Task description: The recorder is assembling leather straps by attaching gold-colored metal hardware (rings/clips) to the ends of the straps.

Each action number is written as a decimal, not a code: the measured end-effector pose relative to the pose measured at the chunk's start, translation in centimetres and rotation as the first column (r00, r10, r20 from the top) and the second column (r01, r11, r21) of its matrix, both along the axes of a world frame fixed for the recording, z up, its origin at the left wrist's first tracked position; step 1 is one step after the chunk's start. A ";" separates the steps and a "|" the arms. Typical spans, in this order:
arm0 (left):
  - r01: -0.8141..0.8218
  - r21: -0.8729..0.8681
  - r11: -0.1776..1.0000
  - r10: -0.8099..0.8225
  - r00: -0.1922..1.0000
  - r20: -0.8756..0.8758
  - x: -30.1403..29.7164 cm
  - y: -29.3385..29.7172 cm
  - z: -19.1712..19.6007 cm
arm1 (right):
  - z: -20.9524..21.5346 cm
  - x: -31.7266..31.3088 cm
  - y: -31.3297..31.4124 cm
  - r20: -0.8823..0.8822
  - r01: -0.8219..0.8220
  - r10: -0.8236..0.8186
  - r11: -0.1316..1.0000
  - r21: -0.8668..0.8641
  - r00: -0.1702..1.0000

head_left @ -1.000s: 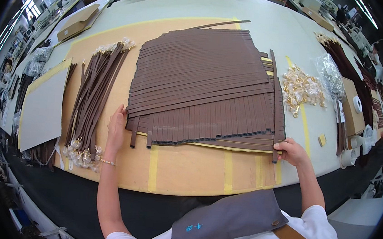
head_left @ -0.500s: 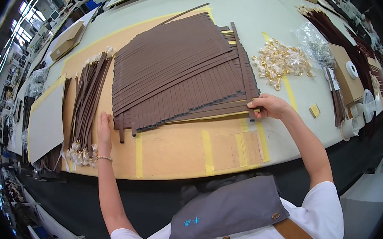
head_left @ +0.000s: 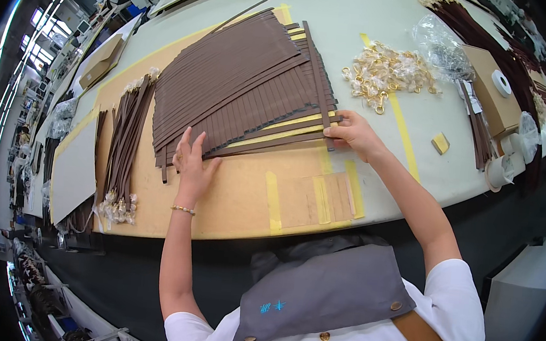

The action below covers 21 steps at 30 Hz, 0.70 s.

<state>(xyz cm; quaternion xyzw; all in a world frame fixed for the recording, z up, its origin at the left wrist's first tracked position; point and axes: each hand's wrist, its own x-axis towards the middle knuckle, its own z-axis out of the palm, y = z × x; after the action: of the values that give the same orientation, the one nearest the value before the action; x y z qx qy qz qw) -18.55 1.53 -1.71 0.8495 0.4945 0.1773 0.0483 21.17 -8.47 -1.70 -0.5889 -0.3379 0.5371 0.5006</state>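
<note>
Many flat brown leather strips (head_left: 230,63) lie side by side in a broad sheet on a tan board edged with yellow tape. My right hand (head_left: 356,135) is closed at the sheet's near right corner, its thumb and fingers pinching the end of a brown strip (head_left: 275,143) that lies along the near edge. A single strip (head_left: 317,77) crosses the right ends of the others, close to those fingers. My left hand (head_left: 194,167) is open with fingers spread at the near left edge, beside the near strip's left end; whether its fingertips touch the leather, I cannot tell.
Left of the sheet lies a bundle of brown straps (head_left: 129,138) with wrapped gold clasps, beside a grey board (head_left: 77,166). To the right are a pile of wrapped gold hooks (head_left: 388,77), a yellow block (head_left: 441,143), a cardboard box (head_left: 487,92) and white tape rolls (head_left: 499,171).
My left hand has moved right, from beside the sheet to its near edge, fingers spreading. The near strip now lies apart from its neighbours, with yellow showing between. My right hand still pinches at the corner.
</note>
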 end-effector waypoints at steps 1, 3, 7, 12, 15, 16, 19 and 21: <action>-0.018 0.057 0.998 0.018 1.000 -0.006 -0.1 0.3 -0.2 | 0.3 0.1 -1.2 -0.063 0.036 -0.036 0.999 0.001 0.997; -0.034 0.116 0.993 0.035 0.999 -0.007 0.0 0.8 -0.8 | 1.2 0.6 -3.2 -0.123 0.074 -0.073 0.997 0.001 0.990; -0.061 0.135 0.989 0.069 0.996 -0.049 0.2 1.1 -1.6 | 0.7 4.4 -7.2 -0.221 0.098 -0.113 0.992 -0.077 0.969; 0.019 0.196 0.980 -0.021 1.000 0.011 2.3 -0.3 -0.8 | 3.9 1.7 -12.0 -0.216 0.202 -0.171 0.970 0.135 0.961; 0.404 0.210 0.890 -0.425 0.903 0.063 10.1 -5.1 4.1 | 6.5 -1.7 -15.8 -0.083 -0.138 0.151 0.980 0.145 0.985; 0.470 0.265 0.842 -0.510 0.854 0.107 12.3 -7.0 4.9 | 8.1 -2.7 -16.4 0.027 -0.333 0.333 0.931 0.152 0.943; 0.584 0.355 0.730 -0.666 0.724 0.180 14.9 -7.8 5.1 | 10.9 -2.5 -17.1 0.310 -0.637 0.557 0.684 0.355 0.771; 0.574 0.478 0.665 -0.732 0.629 0.264 15.2 -7.5 6.0 | 12.0 -0.8 -17.5 0.200 -0.685 0.656 0.681 0.260 0.728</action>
<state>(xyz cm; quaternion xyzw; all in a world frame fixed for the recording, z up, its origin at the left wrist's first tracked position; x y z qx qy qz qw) -3.38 -5.98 4.32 0.9031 0.0821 0.4161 0.0678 20.42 -26.01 10.31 -0.3595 -0.6336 0.5942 0.3410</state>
